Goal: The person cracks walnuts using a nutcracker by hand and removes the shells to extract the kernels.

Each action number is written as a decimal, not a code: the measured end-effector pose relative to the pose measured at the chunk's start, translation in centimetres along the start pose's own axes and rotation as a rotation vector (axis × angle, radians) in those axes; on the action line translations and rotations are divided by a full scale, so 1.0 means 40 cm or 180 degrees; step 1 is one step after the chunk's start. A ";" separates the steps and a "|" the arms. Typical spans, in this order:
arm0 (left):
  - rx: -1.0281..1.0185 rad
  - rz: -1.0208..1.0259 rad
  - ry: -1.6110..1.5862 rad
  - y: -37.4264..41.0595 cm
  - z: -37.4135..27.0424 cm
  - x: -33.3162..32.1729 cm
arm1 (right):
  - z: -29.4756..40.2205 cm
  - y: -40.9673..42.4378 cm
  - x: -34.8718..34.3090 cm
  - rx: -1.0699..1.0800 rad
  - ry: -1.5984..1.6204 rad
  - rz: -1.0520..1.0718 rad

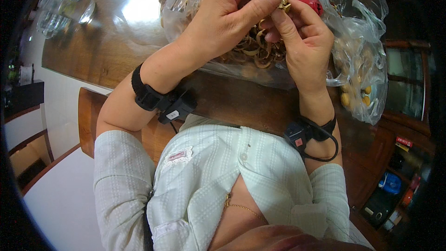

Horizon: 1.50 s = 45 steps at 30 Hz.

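Observation:
My left hand [233, 15] and my right hand [306, 42] meet over an open clear plastic bag [183, 15]. Thumbs and fingers of both pinch a small yellowish-brown curled piece [286, 6], partly covered by the fingertips. Many dry brown curled strips [263, 52], which look like peel or husk, lie in the bag beneath the hands. Just beyond the right fingers shows a red object [312, 5]; the hand hides part of it, so its kind is unclear.
A second clear bag [362, 45] to the right holds several round yellow-brown fruits or nuts [345, 99]. Clear glasses [64, 1] stand at the wooden table's [87, 55] far left. A wooden chair [87, 118] is tucked by my left elbow. Shelves [390, 167] stand at right.

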<state>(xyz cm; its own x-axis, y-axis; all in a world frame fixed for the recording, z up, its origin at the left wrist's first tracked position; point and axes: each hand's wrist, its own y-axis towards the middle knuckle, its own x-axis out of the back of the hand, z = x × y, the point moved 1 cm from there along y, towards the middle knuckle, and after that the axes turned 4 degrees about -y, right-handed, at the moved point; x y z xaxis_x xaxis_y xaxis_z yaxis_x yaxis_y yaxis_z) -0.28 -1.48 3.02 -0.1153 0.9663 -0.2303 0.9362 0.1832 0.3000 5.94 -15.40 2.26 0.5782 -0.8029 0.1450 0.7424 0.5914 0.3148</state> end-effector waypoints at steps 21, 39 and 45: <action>-0.1394 -0.0204 0.1804 0.015 0.051 0.002 | -0.013 -0.006 -0.013 -0.0541 0.0608 0.0439; -0.1050 -0.0414 0.1663 -0.003 0.045 -0.022 | -0.049 -0.002 -0.036 -0.0225 -0.0297 -0.0427; -0.0100 -0.0413 0.0774 -0.007 0.022 -0.025 | -0.039 0.000 -0.038 -0.1038 0.0993 -0.0130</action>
<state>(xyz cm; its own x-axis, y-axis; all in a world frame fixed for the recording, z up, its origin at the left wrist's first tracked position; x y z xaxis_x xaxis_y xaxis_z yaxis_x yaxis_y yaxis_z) -0.15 -2.67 2.37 -0.3135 0.9487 -0.0410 0.8981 0.3102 0.3118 5.60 -14.06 0.57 0.5834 -0.7949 -0.1667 0.8057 0.5924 -0.0048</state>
